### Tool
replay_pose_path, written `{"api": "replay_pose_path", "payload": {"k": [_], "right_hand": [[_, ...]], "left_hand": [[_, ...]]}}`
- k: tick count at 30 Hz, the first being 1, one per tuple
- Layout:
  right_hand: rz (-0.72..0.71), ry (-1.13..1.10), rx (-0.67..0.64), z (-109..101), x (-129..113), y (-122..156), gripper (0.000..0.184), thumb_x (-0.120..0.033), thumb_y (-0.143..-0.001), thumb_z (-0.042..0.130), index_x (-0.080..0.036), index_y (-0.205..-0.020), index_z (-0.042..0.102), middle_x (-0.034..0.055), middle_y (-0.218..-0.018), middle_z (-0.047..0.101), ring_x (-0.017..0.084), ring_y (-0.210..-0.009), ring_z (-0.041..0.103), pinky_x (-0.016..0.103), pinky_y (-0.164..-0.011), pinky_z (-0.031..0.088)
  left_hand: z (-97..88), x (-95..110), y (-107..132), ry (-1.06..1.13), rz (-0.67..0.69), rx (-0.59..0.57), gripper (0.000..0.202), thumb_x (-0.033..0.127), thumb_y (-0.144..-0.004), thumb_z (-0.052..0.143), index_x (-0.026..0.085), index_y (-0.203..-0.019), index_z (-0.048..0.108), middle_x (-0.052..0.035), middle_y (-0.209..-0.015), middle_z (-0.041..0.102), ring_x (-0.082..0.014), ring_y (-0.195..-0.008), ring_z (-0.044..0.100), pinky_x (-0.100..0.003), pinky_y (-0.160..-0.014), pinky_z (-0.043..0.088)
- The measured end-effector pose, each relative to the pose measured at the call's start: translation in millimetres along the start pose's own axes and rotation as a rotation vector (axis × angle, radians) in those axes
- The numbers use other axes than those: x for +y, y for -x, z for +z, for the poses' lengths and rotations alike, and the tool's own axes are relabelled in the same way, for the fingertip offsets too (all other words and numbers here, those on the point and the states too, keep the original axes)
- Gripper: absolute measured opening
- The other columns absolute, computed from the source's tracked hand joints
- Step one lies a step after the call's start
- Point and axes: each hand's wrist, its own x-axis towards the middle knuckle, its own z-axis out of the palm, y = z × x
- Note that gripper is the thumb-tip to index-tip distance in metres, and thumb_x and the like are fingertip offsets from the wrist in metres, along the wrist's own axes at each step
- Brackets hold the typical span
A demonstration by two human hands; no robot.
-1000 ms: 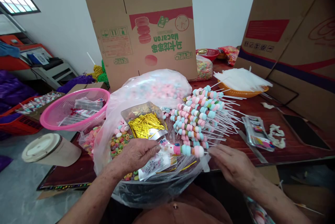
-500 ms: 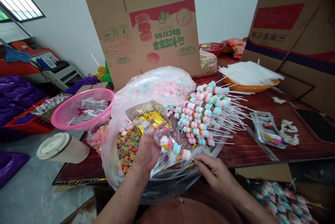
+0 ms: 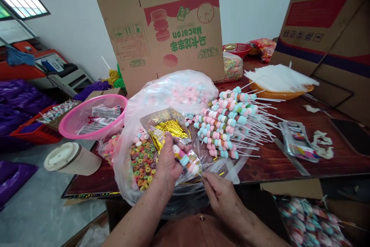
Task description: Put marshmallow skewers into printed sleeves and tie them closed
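Observation:
My left hand (image 3: 168,159) is closed around a marshmallow skewer (image 3: 187,160) inside a clear printed sleeve, over the big plastic bag (image 3: 130,154) of ring candies. My right hand (image 3: 219,195) pinches the lower end of that sleeve, where the stick comes out. Just above my left hand lies a clear packet of gold twist ties (image 3: 169,127). A pile of finished pink, blue and white marshmallow skewers (image 3: 225,123) fans out to the right, sticks pointing right.
A pink basket (image 3: 95,118) of sleeves is at left, above a lidded cup (image 3: 71,159). An orange tray of white sticks (image 3: 279,81), a stack of printed sleeves (image 3: 296,143) and cardboard boxes (image 3: 173,31) stand behind and right. A box of wrapped skewers (image 3: 312,222) sits below the table edge.
My left hand has turned and pulled the sleeved skewer nearer to me, tilting it. My right hand went from spread beside it to pinching the sleeve's lower end.

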Motion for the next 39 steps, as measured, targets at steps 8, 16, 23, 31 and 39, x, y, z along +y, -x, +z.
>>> {"api": "replay_pose_path", "payload": {"k": [8,16,23,31,39], "right_hand": [[0.094,-0.180,-0.119,-2.9,-17.5,0.0,0.024,-0.027,-0.091,0.032,-0.018,-0.076,0.049,-0.0002,-0.059,0.053,0.012,-0.054,0.049,0.022,-0.051,0.036],[0.102,-0.103,0.051,-5.6,-5.6,1.6,0.023,-0.027,-0.090,0.037,-0.016,-0.080,0.055,0.0005,-0.060,0.055,0.012,-0.054,0.049,0.021,-0.051,0.037],[-0.091,0.153,0.183,1.9,4.1,4.6,0.021,-0.018,-0.089,0.037,-0.016,-0.084,0.057,0.0027,-0.064,0.061,0.013,-0.055,0.057,0.022,-0.053,0.038],[-0.280,0.341,0.197,-2.3,3.5,2.3,0.024,-0.010,-0.087,0.036,-0.014,-0.080,0.059,0.0030,-0.059,0.059,0.013,-0.054,0.057,0.023,-0.053,0.039],[-0.437,0.555,0.343,-10.2,12.0,0.9,0.025,-0.008,-0.086,0.037,-0.008,-0.092,0.062,0.0036,-0.055,0.057,0.013,-0.051,0.054,0.025,-0.050,0.037]], "left_hand": [[-5.9,-8.3,0.2,-0.038,0.106,-0.154,0.050,0.060,-0.081,0.043,0.015,-0.064,0.056,-0.0016,-0.054,0.060,-0.0144,-0.056,0.060,-0.034,-0.072,0.052],[-13.1,2.1,-3.0,-0.040,0.044,-0.115,0.027,0.040,-0.082,0.056,0.014,-0.079,0.062,-0.0073,-0.077,0.069,-0.0206,-0.069,0.066,-0.035,-0.067,0.053],[-8.1,16.7,-5.6,0.047,0.028,-0.067,0.015,0.023,-0.085,0.053,0.015,-0.079,0.064,-0.0003,-0.059,0.060,-0.0147,-0.059,0.060,-0.038,-0.073,0.053],[-2.9,4.2,-5.7,0.036,-0.054,-0.001,0.037,0.035,-0.092,0.036,0.015,-0.069,0.057,0.0008,-0.050,0.051,-0.0124,-0.048,0.053,-0.037,-0.067,0.054],[-0.3,6.4,-4.6,-0.040,-0.030,0.009,0.038,0.037,-0.092,0.032,0.015,-0.071,0.055,-0.0006,-0.052,0.054,-0.0147,-0.050,0.057,-0.034,-0.061,0.053]]}}
